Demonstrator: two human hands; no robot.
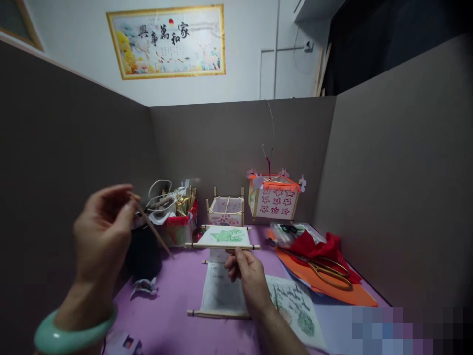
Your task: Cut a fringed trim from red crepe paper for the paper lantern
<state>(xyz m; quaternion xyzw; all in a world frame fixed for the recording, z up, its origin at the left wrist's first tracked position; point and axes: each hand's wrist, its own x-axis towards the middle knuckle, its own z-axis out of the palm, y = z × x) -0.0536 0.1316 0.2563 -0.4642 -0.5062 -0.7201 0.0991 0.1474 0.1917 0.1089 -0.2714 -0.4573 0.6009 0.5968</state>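
My left hand (103, 227), a green bangle (76, 335) at its wrist, is raised on the left, pinching a thin wooden stick (157, 234) that slants down to the right. Between thumb and fingers of my right hand (247, 273) is the near crossbar of a lantern frame (199, 245). Paper panels are fixed to this frame. A green leafy print (227, 235) shows on its top panel, and a pale panel (221, 288) faces me below. My right hand hides part of that panel and its lower crossbar.
Behind stand an open lantern frame (226, 218) and a finished-looking lantern (277, 202) with red stars. At right, gold-handled scissors (332, 273) lie on orange paper (354, 294) beside red cloth (332, 245). A printed sheet (293, 308) lies nearer. On the left are a dark container (142, 256) and a box of sticks (177, 231).
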